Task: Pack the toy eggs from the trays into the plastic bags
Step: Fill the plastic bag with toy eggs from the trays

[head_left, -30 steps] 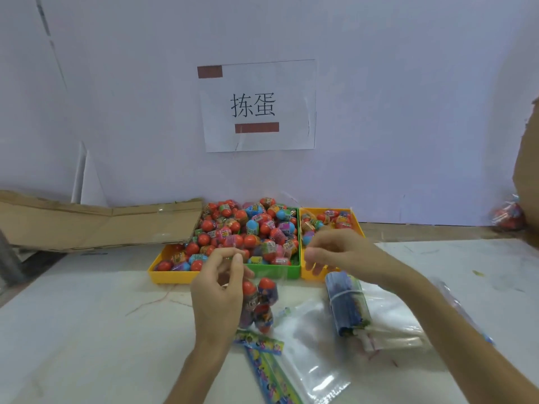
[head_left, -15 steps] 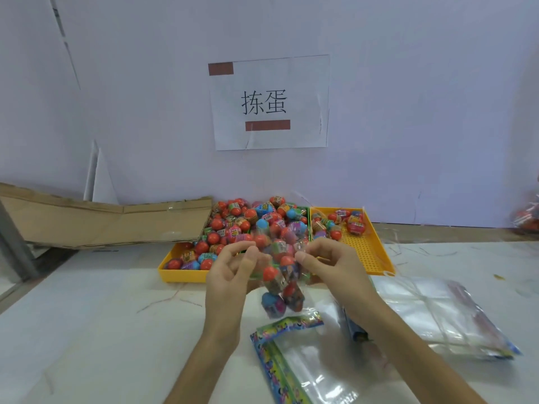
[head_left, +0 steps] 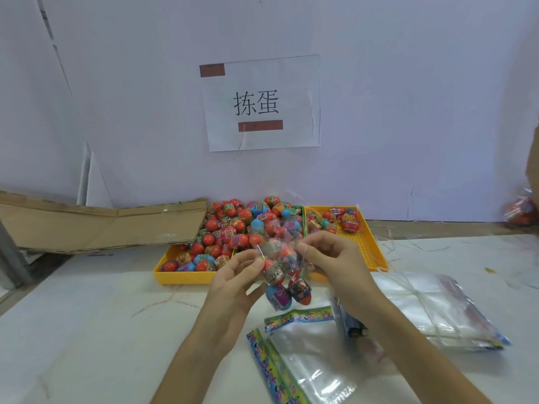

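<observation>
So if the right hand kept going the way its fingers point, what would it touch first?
The right hand points leftward, pinching the filled bag; beyond that it would probably meet the left hand, though depth is hard to judge.

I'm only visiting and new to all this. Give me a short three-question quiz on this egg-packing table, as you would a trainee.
1. True or false: the filled bag lies flat on the table.
2. Which tray looks fuller? A) the right yellow tray B) the left yellow tray
3. Fill in: the stack of empty bags lies to the person's ____.

Key
1. False: the left hand and the right hand hold it up by its top, above another empty bag.
2. B: toy eggs are heaped there, while the right tray shows bare floor.
3. right
</observation>
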Motion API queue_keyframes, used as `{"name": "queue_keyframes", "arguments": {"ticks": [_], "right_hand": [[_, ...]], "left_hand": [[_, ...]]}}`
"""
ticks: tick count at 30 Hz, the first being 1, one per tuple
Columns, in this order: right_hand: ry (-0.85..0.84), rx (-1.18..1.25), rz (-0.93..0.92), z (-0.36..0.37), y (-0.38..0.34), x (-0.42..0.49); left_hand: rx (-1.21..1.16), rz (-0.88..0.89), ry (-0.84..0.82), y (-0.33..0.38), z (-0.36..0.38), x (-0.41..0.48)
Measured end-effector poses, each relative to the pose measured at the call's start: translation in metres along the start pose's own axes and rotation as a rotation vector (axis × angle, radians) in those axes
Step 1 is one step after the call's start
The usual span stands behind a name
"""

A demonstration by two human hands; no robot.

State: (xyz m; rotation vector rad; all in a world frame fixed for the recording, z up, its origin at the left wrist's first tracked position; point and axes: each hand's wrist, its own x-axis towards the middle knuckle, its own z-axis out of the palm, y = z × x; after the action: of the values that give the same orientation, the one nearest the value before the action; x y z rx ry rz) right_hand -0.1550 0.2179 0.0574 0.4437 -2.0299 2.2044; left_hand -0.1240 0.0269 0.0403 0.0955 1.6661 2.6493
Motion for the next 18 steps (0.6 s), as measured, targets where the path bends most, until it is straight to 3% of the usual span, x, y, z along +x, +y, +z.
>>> {"name": "queue_keyframes", "arguments": {"ticks": [13, 18], "right_hand": [[-0.019, 0.054, 0.027, 0.0006, 0.004, 0.0014], [0.002, 0.043, 0.013, 0.0006, 0.0054, 0.002]], "left_hand": [[-0.164, -0.048, -0.011, -0.0011, -0.0027, 0.0028], [-0.07, 0.098, 0.047, -0.0015, -0.0004, 0.0012]]}}
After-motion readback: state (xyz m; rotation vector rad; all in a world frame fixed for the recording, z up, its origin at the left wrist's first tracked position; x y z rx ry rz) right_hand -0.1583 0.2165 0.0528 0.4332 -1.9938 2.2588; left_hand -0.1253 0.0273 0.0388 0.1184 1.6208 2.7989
